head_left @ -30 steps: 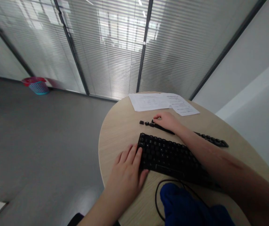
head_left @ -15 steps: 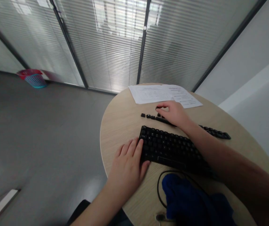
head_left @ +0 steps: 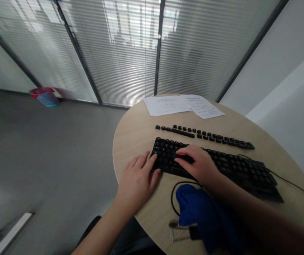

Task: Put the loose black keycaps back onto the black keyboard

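A black keyboard lies across the round wooden table. My left hand rests at its left end, fingers stretched out, the fingertips and thumb touching the edge. Over the left part of the keys is my right hand, with thumb and index finger a little apart at the keys; I see no keycap clearly between them. The other fingers of that hand are curled and partly hidden. Behind the keyboard, loose black keycaps lie in two rows, with a long space bar among them.
Printed sheets lie at the table's far side. In front of the keyboard are a bundled blue cloth and a looped black cable. Another cable runs off right. A red and blue basket stands on the floor by the glass wall.
My right hand has come back from the loose keycaps, where it pinched a keycap, to the keyboard. That keycap row is now uncovered. My left hand stays at the keyboard's left end.
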A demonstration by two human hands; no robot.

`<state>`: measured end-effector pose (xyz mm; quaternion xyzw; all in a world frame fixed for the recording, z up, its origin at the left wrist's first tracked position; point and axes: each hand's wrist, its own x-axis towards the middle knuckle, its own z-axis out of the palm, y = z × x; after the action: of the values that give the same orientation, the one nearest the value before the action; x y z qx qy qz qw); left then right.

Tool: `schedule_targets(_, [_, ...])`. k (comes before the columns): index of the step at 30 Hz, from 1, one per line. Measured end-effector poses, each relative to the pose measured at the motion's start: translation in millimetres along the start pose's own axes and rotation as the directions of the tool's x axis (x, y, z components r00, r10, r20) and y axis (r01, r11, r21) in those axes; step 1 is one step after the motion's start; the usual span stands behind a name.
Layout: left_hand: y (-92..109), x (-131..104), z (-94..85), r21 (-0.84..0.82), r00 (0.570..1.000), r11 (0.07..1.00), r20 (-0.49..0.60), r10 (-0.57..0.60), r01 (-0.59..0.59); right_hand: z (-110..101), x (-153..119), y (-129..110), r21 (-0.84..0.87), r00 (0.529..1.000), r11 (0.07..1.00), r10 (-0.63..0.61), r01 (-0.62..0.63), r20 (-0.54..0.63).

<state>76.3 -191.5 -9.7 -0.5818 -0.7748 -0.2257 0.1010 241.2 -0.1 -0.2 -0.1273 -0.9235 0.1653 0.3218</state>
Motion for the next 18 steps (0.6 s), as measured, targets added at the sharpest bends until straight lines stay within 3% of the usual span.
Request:
schedule_targets(5, [2, 1, -3.5, 0.001, 1.0, 1.0, 0.023, 0.013, -0.013, 11, -2, 3, -0.065, 0.989, 0.986, -0.149, 0.15, 0.024])
schedule_targets(10, [2, 0, -3.7, -0.018, 1.0, 1.0, -0.019, -0.002, 0.001, 12, -4, 3, -0.062, 0.979, 0.977, -0.204, 0.205, 0.026])
schedule_targets(18, [3, 2, -4.4, -0.002, 1.0, 1.0, 0.019, 0.012, -0.012, 14, -4, 3, -0.088, 0.971, 0.968, -0.233, 0.236, 0.049])
